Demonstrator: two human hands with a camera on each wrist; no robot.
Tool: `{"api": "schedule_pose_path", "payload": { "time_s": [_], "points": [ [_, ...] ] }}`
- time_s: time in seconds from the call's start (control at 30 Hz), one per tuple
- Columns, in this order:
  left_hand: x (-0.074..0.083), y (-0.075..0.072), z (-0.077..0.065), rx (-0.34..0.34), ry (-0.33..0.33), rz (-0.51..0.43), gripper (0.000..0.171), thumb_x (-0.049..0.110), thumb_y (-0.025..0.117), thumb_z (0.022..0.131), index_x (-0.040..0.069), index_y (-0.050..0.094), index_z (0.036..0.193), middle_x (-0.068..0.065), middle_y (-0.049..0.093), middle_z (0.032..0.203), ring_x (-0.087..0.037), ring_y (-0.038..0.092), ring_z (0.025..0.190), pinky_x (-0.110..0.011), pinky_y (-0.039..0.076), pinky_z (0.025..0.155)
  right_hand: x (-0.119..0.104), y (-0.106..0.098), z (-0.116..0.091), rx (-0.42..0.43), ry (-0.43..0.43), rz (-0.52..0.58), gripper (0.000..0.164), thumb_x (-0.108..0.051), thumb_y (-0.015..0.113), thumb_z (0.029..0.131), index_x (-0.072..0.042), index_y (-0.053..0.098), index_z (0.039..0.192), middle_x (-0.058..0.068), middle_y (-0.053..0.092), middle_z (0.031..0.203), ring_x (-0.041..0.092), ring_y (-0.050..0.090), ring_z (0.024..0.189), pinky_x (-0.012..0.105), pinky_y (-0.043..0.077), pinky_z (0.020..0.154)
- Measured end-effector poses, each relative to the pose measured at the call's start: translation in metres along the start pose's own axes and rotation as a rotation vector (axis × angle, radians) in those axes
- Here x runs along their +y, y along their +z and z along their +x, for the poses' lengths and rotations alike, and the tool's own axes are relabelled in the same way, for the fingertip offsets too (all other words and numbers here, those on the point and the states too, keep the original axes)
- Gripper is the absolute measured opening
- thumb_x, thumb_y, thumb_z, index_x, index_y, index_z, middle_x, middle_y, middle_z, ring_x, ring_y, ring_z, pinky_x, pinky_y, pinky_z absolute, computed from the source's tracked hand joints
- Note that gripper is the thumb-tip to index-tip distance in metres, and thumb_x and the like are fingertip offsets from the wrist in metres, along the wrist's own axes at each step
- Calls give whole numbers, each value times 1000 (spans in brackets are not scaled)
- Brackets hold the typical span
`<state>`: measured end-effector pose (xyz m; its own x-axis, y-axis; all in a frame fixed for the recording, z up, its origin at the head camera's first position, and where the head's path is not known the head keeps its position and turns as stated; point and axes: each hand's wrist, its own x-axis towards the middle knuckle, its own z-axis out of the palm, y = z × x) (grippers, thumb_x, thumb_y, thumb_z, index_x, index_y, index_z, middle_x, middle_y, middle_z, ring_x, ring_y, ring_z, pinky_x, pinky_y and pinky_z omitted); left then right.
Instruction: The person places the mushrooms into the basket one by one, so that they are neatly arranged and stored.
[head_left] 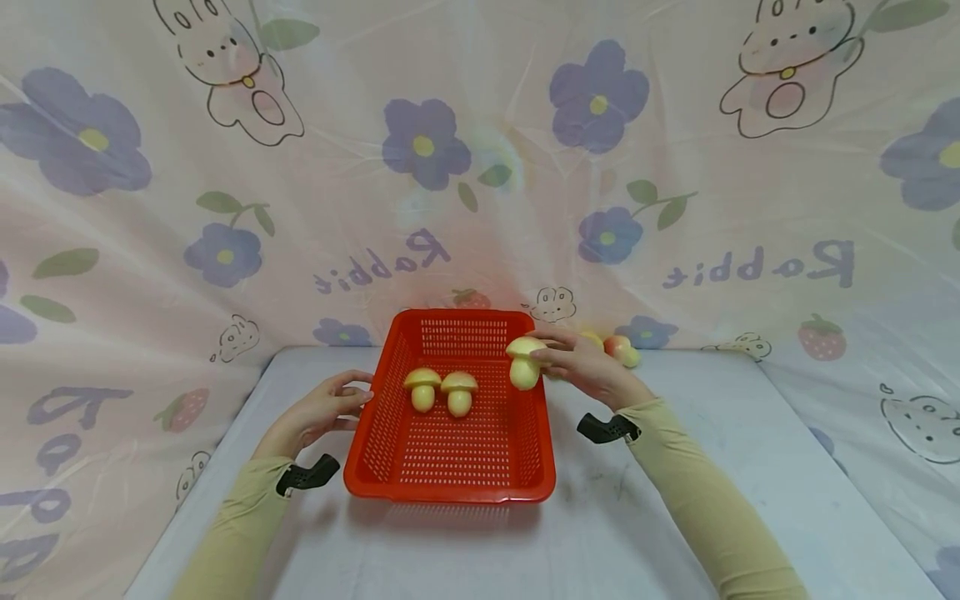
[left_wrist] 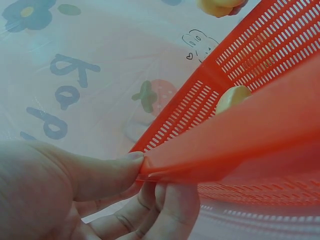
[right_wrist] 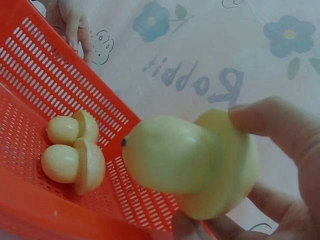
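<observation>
A red perforated plastic basket (head_left: 457, 462) stands on the white table. My left hand (head_left: 318, 410) pinches its left rim, thumb on top and fingers underneath, as the left wrist view shows. Inside the basket, two pale yellow toy mushrooms (head_left: 423, 397) lie side by side, their caps toward the back. Over the basket's right side, my right hand (head_left: 588, 367) holds a third toy mushroom (right_wrist: 167, 155) by its cap. The stem of this mushroom points down in the head view and has a small dark spot at its end.
Behind my right hand, a red-and-yellow toy fruit (head_left: 619, 347) and a yellow item (head_left: 593, 338) lie near the table's back edge. A printed curtain (head_left: 495, 208) with rabbits and flowers hangs behind and beside the white table (head_left: 630, 525).
</observation>
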<state>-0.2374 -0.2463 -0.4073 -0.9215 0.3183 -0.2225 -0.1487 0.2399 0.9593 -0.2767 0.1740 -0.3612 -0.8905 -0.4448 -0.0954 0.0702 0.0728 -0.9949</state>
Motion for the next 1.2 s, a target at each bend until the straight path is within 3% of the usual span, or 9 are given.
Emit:
{"api": "schedule_pose_path", "payload": {
  "time_s": [0.07,0.47,0.7,0.93,1.2],
  "points": [
    [0,0,0,1,-2,0,48,18,56,98,1,36,138,-17,62,110,-26,64,90,-40,55,78,1,1,3,-11,6,-10,57,-22,69,90,-5,44,138,15,50,129,28,51,111,48,38,101],
    [0,1,2,-8,-7,-26,46,16,56,98,0,37,136,-16,62,108,-26,65,90,-41,56,77,-2,8,20,-15,78,-70,56,-22,72,87,-8,47,135,16,49,129,27,55,109,42,44,98],
    [0,-1,2,-9,-9,-28,46,16,56,98,0,36,136,-15,62,107,-26,65,90,-41,56,77,-4,13,32,-34,65,-109,56,-22,73,87,-5,48,134,17,51,126,28,57,106,48,42,99],
    [0,-1,2,-10,-10,-33,47,15,56,98,0,35,137,-16,62,108,-26,65,90,-40,56,76,-4,23,38,-24,51,-164,48,-18,74,85,-5,54,127,15,56,121,28,60,102,38,51,89],
    [0,0,2,-14,-5,-35,46,15,55,98,0,35,137,-16,62,107,-25,65,88,-39,56,75,0,29,44,-13,41,-260,47,-21,76,83,-8,57,124,13,61,114,26,62,96,35,54,82]
  ]
}}
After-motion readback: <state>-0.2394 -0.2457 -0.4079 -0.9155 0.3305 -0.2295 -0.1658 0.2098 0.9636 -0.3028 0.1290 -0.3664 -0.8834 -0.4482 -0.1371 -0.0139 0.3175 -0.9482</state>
